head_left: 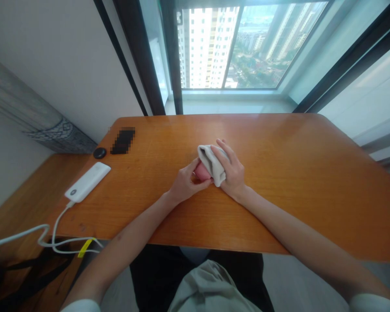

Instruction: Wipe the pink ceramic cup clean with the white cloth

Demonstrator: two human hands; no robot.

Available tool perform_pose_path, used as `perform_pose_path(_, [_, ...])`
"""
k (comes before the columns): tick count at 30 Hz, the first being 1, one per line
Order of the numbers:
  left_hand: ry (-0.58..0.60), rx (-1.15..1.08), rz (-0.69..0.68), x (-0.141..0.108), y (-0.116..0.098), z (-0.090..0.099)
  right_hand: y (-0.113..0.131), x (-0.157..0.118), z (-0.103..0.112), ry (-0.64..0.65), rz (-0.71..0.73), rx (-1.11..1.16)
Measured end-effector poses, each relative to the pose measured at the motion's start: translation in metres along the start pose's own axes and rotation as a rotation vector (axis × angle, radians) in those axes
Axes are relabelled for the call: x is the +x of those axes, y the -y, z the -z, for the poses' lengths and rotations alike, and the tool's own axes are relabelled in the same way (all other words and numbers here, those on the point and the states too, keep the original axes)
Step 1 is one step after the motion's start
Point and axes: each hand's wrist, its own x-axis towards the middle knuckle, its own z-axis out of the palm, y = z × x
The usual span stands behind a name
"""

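Observation:
Over the middle of the wooden table (279,173), my left hand (185,182) grips a pink, rounded object (202,172) between thumb and fingers. What kind of thing it is cannot be made out, as much of it is covered. A folded off-white cloth (214,164) lies against its right side, partly wrapped over it. My right hand (233,171) is closed on this cloth, with the fingers laid across its top and the thumb hidden below. Both hands meet at the pink object, close together.
At the table's left side lies a white power bank (87,182) with a white cable (53,234) running off the edge. Beyond it are a small round black object (99,153) and a blurred-out dark item (122,141). A window (227,47) stands behind the table.

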Motion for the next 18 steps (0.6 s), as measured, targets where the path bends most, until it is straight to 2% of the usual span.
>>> perform_pose_path(2, [0.002,0.053,0.005,0.001,-0.002,0.004,-0.003,0.003,0.003,0.051,0.064,-0.014])
perform_pose_path(5, [0.026,0.111,-0.013,0.005,-0.005,0.011,-0.005,0.006,0.008,0.154,0.095,0.082])
perform_pose_path(7, [0.052,0.098,-0.040,0.006,-0.005,0.014,-0.005,0.007,0.010,0.144,0.089,0.159])
perform_pose_path(10, [0.074,0.048,-0.032,0.005,0.006,0.013,-0.002,0.006,0.008,0.123,0.145,0.125])
perform_pose_path(14, [0.135,0.020,0.005,0.002,0.025,0.007,0.003,0.004,0.001,0.277,0.271,0.021])
perform_pose_path(16, [0.127,0.005,0.023,0.003,0.026,0.004,0.004,0.005,-0.002,0.280,0.243,0.003])
perform_pose_path(18, [0.075,-0.007,0.048,0.005,0.021,0.002,0.002,0.005,-0.005,0.210,0.163,0.006])
